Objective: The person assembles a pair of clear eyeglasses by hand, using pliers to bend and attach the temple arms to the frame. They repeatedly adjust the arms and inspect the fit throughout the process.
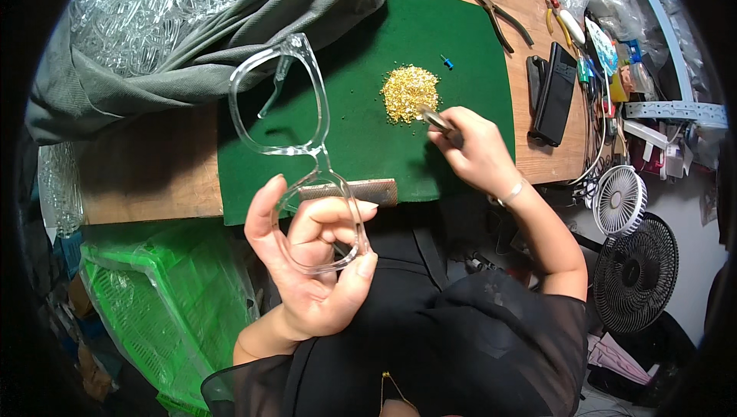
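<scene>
Clear spectacle frame held up beside a heap of tiny gold parts.

The left hand (311, 267) grips one rim of the transparent frame (295, 148) (the other rim points away); just beyond, the right hand (476, 152) pinches tweezers (436, 119) into the gold heap (410, 93) on the green mat (368, 144).

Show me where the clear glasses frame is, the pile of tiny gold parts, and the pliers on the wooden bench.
clear glasses frame (278, 94): head view, on the upper rim.
pile of tiny gold parts (409, 92): head view, on the heap's middle.
pliers (499, 16): head view, on the handles, beyond the green mat.
</scene>
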Motion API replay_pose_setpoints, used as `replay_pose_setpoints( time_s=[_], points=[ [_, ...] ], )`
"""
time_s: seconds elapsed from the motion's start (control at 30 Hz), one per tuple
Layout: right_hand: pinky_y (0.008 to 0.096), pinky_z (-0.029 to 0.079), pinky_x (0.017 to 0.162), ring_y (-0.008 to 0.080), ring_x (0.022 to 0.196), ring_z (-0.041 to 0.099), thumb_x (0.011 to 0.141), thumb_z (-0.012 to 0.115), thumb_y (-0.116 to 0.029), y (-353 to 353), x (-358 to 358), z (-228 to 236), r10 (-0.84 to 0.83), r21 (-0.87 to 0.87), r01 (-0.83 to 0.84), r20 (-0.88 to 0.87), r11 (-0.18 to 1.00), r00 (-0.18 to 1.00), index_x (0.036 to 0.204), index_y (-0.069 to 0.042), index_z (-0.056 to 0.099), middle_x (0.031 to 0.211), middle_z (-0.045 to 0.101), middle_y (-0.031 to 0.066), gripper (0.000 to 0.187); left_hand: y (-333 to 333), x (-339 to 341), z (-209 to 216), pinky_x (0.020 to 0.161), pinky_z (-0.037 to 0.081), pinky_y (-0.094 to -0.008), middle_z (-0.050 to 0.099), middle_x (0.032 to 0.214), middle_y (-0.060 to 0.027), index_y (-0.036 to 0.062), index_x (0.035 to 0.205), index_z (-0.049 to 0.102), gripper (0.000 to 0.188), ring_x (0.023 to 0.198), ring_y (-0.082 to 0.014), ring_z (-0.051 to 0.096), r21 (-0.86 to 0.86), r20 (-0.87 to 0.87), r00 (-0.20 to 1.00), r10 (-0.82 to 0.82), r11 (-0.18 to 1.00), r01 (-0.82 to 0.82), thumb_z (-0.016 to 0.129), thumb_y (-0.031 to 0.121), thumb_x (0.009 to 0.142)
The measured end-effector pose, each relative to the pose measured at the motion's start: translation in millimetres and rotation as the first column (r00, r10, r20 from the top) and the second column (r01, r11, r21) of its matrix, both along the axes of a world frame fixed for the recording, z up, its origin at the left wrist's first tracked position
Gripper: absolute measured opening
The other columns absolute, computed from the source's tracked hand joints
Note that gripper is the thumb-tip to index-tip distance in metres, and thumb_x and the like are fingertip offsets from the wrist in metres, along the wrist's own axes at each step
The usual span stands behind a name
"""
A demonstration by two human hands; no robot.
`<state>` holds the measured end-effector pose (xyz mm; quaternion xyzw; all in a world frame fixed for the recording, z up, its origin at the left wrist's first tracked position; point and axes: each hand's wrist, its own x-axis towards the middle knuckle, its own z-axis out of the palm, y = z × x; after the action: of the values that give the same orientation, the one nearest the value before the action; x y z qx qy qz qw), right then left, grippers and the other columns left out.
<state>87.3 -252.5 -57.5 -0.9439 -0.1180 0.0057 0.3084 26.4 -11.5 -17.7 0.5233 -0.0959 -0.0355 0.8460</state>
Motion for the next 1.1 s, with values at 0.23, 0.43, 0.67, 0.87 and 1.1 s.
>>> replay_pose_setpoints(
  time_s=[0.23, 0.43, 0.67, 0.87, 1.1],
  points=[
    [0.0375, 0.038, 0.066, 0.0281, 0.076, 0.054, 0.069, 0.063, -0.008, 6, 2, -22, 0.018, -0.131, -0.013, 0.035, 0.991, 0.999, 0.083, -0.006, 0.056, 0.077, 0.054, 0.0094, 0.016, 14, -3, -8, 0.075, 0.046, -0.0261, 0.049, 0.112, -0.0238, 0.0106, 0.138, -0.011, 0.105, 0.081, -0.0153, 0.056, 0.075, 0.074, 0.997, -0.001, 0.997, -0.004, 0.065, -0.011, 0.069],
    [0.0377, 0.036, 0.066, 0.0273, 0.08, 0.055, 0.073, 0.066, -0.016, 15, 7, -23, 0.0, -0.217, 0.001, 0.004, 0.976, 1.0, 0.083, -0.006, 0.057, 0.079, 0.055, 0.0086, 0.016, -6, 1, -7, 0.085, 0.045, -0.0327, 0.053, 0.108, -0.0236, 0.0026, 0.136, -0.002, 0.097, 0.094, -0.0218, 0.058, 0.279, 0.148, 0.989, -0.006, 0.96, -0.036, 0.067, -0.01, 0.069],
    [0.0338, 0.043, 0.065, 0.0254, 0.072, 0.055, 0.074, 0.062, -0.002, 23, -6, 10, 0.006, 0.219, 0.035, -0.18, 0.975, 0.984, 0.087, -0.003, 0.054, 0.076, 0.056, 0.0096, 0.015, 0, 1, -6, 0.075, 0.051, -0.0261, 0.051, 0.118, -0.0276, 0.0038, 0.137, 0.0, 0.096, 0.088, -0.0196, 0.062, 0.308, 0.23, 0.973, -0.018, 0.95, -0.055, 0.068, -0.011, 0.071],
    [0.031, 0.042, 0.065, 0.0196, 0.067, 0.056, 0.067, 0.069, -0.007, 58, -31, 66, 0.404, 0.435, -0.481, 0.263, 0.761, 0.876, 0.081, -0.006, 0.058, 0.076, 0.059, 0.0032, 0.018, -2, -8, 2, 0.079, 0.051, -0.0284, 0.048, 0.122, -0.0289, 0.0045, 0.139, -0.001, 0.093, 0.093, -0.0219, 0.062, 0.211, 0.183, 0.981, -0.07, 0.977, 0.03, 0.062, -0.015, 0.073],
    [0.0316, 0.043, 0.064, 0.0194, 0.066, 0.057, 0.071, 0.071, -0.011, 55, -37, 53, 0.38, 0.502, -0.532, 0.378, 0.682, 0.844, 0.083, -0.004, 0.066, 0.076, 0.062, 0.005, 0.015, -9, -12, 1, 0.086, 0.05, -0.032, 0.044, 0.125, -0.0308, 0.0043, 0.138, 0.0, 0.091, 0.109, -0.0273, 0.056, 0.145, 0.187, 0.979, -0.081, 0.988, 0.054, 0.058, -0.017, 0.073]
  ],
)
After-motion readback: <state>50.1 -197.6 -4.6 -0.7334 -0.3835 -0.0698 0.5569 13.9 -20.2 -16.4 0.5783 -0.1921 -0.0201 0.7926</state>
